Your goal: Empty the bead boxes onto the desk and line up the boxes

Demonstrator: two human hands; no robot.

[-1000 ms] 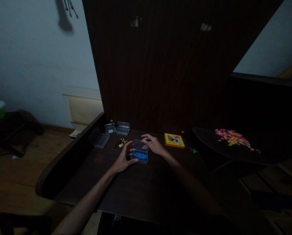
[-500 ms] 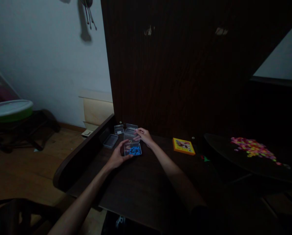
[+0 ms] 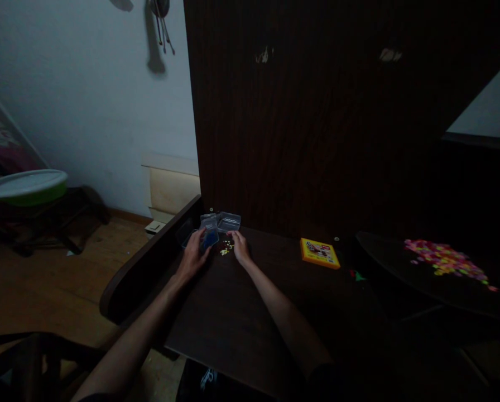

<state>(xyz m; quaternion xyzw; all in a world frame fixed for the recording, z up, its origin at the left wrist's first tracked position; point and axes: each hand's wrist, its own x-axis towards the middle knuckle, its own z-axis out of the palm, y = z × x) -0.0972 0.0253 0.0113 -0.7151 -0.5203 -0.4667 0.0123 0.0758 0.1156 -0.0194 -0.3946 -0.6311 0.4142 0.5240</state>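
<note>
My left hand [image 3: 191, 259] is closed around the near side of a clear plastic box [image 3: 216, 241] with small blue pieces [image 3: 210, 239] inside. The hinged lid of this box stands up at its far side. To the right, a loose cluster of small pale yellow pieces [image 3: 226, 249] lies on the dark tabletop. Beside the cluster is my right hand [image 3: 240, 249], its fingers stretched out and nothing visible in them. Another clear box [image 3: 229, 222] sits open just behind. A further clear box [image 3: 185, 240] is partly hidden behind my left hand.
A yellow flat box [image 3: 320, 254] lies on the tabletop at right, with small green and red bits [image 3: 359, 276] nearby. Many pink and yellow pieces [image 3: 446, 259] are heaped on a dark round surface. A raised wooden edge [image 3: 149, 257] borders the left side.
My left hand has moved the box of blue pieces leftward, uncovering the pale yellow pieces. My right hand has come away from the box's lid and down beside them. The view has shifted slightly.
</note>
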